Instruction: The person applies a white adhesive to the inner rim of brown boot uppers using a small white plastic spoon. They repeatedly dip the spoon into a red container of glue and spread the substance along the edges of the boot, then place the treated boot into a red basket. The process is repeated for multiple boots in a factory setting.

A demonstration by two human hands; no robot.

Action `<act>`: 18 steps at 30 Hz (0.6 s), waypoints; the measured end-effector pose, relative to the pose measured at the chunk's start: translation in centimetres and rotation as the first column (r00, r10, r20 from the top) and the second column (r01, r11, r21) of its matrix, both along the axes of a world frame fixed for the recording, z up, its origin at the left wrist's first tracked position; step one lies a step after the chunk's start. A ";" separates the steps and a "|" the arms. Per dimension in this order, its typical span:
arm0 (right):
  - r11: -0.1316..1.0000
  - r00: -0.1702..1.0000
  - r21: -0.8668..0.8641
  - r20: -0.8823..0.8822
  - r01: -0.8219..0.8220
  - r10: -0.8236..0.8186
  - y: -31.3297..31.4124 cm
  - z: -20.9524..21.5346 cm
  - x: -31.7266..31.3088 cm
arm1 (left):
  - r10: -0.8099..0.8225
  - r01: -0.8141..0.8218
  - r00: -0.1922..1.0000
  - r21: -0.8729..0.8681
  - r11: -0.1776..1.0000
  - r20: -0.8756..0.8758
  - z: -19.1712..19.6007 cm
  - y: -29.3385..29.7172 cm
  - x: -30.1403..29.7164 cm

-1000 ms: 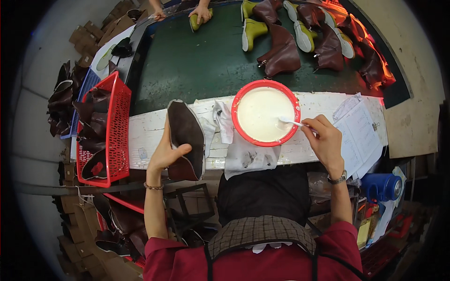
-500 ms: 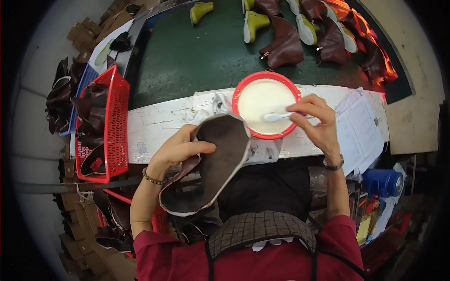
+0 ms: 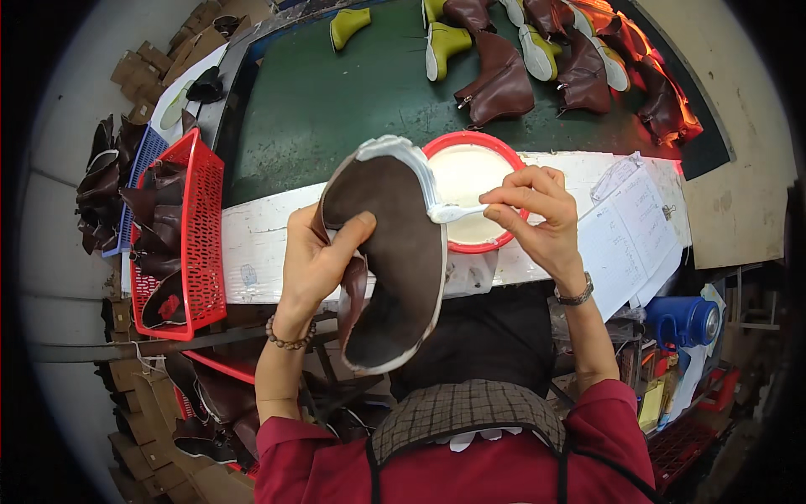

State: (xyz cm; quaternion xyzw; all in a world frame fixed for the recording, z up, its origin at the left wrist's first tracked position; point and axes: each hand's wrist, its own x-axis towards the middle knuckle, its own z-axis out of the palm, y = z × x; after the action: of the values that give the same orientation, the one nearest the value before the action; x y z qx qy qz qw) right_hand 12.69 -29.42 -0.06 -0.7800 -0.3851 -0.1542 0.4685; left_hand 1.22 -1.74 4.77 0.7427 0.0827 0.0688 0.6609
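My left hand (image 3: pixel 315 262) grips a brown leather boot upper (image 3: pixel 388 227), its thumb pressed on the dark inner face and the other fingers behind it. A white wet-looking band runs along the upper's far and right edge. Between the thumb and fingers of my right hand (image 3: pixel 541 220) is a slim white brush (image 3: pixel 467 210), possibly a toothbrush. Its white-coated head meets the right edge of the upper. Just behind, a red-rimmed bowl (image 3: pixel 514 156) of creamy white liquid is partly covered by the upper and my right hand.
Brown boot uppers and yellow-green shoe forms (image 3: pixel 447 49) lie on the dark green surface (image 3: pixel 336 109) beyond. A red basket (image 3: pixel 201 244) of uppers stands left. On the right are written papers (image 3: pixel 630 231) and a blue jug (image 3: pixel 678 322).
The brush has moved left from over the bowl to the upper's edge. My left hand has raised and turned the upper more upright, and white now coats its far edge.
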 end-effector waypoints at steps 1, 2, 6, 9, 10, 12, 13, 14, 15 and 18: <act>1.000 1.000 -0.011 0.000 0.006 -0.006 0.0 -0.1 -0.3 | 0.032 -0.035 0.998 0.048 0.998 0.048 -0.1 -0.1 0.2; 1.000 1.000 -0.012 0.004 -0.006 0.006 0.0 -0.2 -0.5 | 0.074 -0.079 0.992 0.046 0.996 0.099 -0.2 -0.4 0.4; 1.000 0.999 -0.009 -0.039 -0.013 0.012 0.3 -0.8 -0.7 | 0.154 -0.170 0.978 0.112 0.979 0.138 -0.2 0.4 1.5; 0.986 0.949 0.099 -0.299 0.135 -0.100 -1.4 -1.6 0.2 | 0.154 -0.178 0.976 0.157 0.971 0.151 -1.0 2.7 2.8; 0.973 0.946 -0.045 -0.226 0.226 -0.230 -2.6 -1.9 0.8 | 0.165 -0.189 0.980 0.262 0.946 0.113 -1.9 4.2 3.2; 0.924 0.933 -0.241 -0.133 0.297 -0.334 -3.7 -2.3 1.4 | 0.173 -0.208 0.969 0.207 0.956 0.174 -4.6 6.3 2.6; 0.884 0.923 -0.329 -0.079 0.333 -0.377 -4.1 -2.6 1.6 | 0.177 -0.216 0.962 0.183 0.959 0.206 -6.1 7.3 2.0; 0.867 0.927 -0.365 -0.031 0.338 -0.375 -4.4 -2.8 1.6 | 0.094 -0.126 0.986 0.245 0.961 0.139 -7.7 8.5 0.9; 0.859 0.928 -0.384 -0.014 0.339 -0.373 -4.7 -3.1 1.6 | 0.010 -0.082 0.987 0.453 0.888 0.158 -8.1 8.1 0.1; 0.849 0.924 -0.391 0.011 0.355 -0.381 -5.0 -3.5 1.1 | -0.062 0.061 0.998 0.737 0.673 -0.026 -9.8 8.1 -3.5</act>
State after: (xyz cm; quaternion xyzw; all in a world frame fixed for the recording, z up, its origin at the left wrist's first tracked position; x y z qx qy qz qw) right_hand 13.83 -34.45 -3.53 -0.9208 -0.2353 -0.1358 0.2800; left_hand -2.25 6.39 -5.04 0.9483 0.0225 0.0746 0.3077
